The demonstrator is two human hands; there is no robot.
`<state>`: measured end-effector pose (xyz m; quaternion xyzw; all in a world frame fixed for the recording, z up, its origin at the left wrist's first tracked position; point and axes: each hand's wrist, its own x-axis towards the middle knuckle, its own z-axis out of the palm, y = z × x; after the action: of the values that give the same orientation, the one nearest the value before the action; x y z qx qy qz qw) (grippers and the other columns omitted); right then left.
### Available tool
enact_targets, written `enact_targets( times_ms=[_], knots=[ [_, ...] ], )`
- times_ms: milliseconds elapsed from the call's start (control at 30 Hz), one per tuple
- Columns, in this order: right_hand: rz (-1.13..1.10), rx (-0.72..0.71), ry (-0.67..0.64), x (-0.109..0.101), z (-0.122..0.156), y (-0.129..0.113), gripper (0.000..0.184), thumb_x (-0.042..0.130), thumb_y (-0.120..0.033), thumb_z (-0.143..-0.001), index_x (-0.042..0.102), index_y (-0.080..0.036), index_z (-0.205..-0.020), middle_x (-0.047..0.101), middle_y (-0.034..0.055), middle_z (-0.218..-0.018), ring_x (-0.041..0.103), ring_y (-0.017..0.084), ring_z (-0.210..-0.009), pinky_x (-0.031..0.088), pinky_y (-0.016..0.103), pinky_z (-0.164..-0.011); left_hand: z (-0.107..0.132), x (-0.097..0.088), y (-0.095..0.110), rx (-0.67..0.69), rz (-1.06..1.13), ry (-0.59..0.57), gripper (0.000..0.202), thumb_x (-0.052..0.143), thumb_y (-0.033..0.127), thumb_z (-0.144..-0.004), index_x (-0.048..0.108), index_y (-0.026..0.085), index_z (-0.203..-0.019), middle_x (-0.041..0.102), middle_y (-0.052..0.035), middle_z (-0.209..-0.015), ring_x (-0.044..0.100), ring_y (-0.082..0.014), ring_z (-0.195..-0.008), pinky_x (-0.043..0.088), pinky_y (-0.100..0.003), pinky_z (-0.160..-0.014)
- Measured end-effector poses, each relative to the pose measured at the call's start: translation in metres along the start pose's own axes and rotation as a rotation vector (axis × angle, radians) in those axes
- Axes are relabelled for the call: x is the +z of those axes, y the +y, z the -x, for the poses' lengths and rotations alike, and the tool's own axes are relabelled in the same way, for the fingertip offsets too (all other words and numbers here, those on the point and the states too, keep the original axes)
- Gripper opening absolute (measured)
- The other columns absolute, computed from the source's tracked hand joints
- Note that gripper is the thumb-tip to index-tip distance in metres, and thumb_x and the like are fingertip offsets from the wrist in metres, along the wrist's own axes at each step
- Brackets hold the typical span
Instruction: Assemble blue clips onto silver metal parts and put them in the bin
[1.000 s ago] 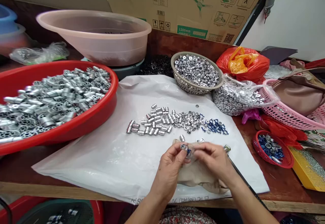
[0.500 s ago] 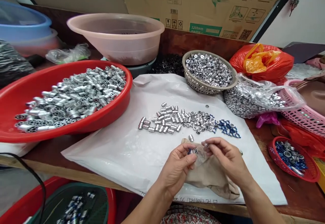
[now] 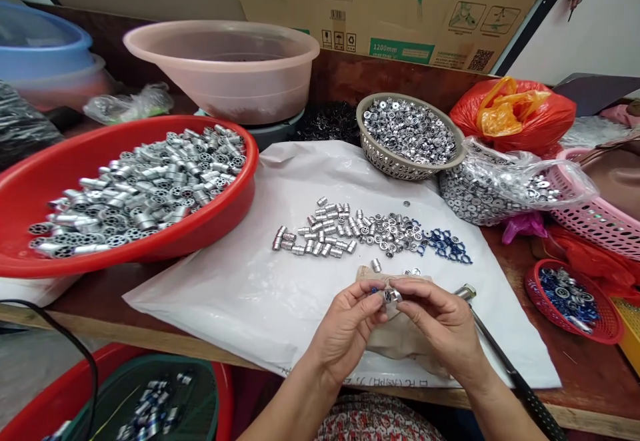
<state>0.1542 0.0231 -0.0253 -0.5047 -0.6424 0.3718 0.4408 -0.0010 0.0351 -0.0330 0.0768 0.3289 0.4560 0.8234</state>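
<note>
one small metal part [image 3: 388, 296] is held between our left hand [image 3: 351, 318] and our right hand [image 3: 445, 321], above a tan cloth [image 3: 400, 341] near the front of our table [image 3: 585, 368]. our left forearm slants up to the right, the thumb and forefinger pinched narrow on the part. our right forearm slants up to the left, thumb and fingertips gathered close at the part's other end; we cannot tell whether that end is a separate piece.

from the left we see a blue tub [image 3: 45, 54], a big red basin [image 3: 210, 229] heaped with metal tubes, and a pink tub [image 3: 240, 88] behind it. on the white sheet [image 3: 225, 294] lie loose tubes [image 3: 325, 231], then silver rings [image 3: 393, 231], then blue clips [image 3: 450, 246]. a cardboard box [image 3: 375, 1] stands at the back, with a grey basket [image 3: 395, 163] of discs before it. next come a clear bag [image 3: 473, 194], a black-handled tool [image 3: 493, 339] slanting past our right hand, a knotted red bag [image 3: 537, 118], a small red basket [image 3: 553, 318] and a pale wall [image 3: 545, 51].
</note>
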Motion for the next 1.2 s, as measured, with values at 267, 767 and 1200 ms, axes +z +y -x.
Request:
enact_targets(
  times_ms=[267,767,1200],
  knots=[
    [-0.012,-0.074,-0.023,0.0,-0.004,0.0,0.022,0.064,-0.015,-0.079,0.071,-0.027,-0.095,0.073,0.002,-0.097,0.065,0.02,-0.098,0.053,0.037,-0.088,0.002,-0.001,0.0,-0.041,0.004,0.004,0.026,0.082,0.014,-0.055,0.068,0.011,-0.076,0.062,0.0004,-0.07,0.054,-0.0058,-0.059,0.046,-0.015,-0.054],
    [0.349,-0.359,-0.105,-0.008,0.01,0.003,0.036,0.052,-0.01,-0.085,0.063,-0.03,-0.113,0.068,0.0042,-0.111,0.065,0.018,-0.1,0.054,0.034,-0.085,0.001,0.0,0.006,0.031,-0.4,-0.009,0.017,0.075,0.021,-0.062,0.066,0.012,-0.074,0.059,-0.0011,-0.066,0.052,-0.0098,-0.058,0.04,-0.021,-0.052],
    [0.946,0.143,0.121,-0.087,0.084,0.044,0.026,0.038,-0.041,-0.089,0.056,-0.023,-0.095,0.068,0.0054,-0.08,0.067,0.02,-0.066,0.054,0.029,-0.055,-0.017,-0.015,-0.009,0.744,-1.652,-0.055,0.033,0.052,0.01,-0.073,0.059,0.019,-0.104,0.064,-0.009,-0.095,0.054,-0.0252,-0.089,0.045,-0.039,-0.077]
  ],
)
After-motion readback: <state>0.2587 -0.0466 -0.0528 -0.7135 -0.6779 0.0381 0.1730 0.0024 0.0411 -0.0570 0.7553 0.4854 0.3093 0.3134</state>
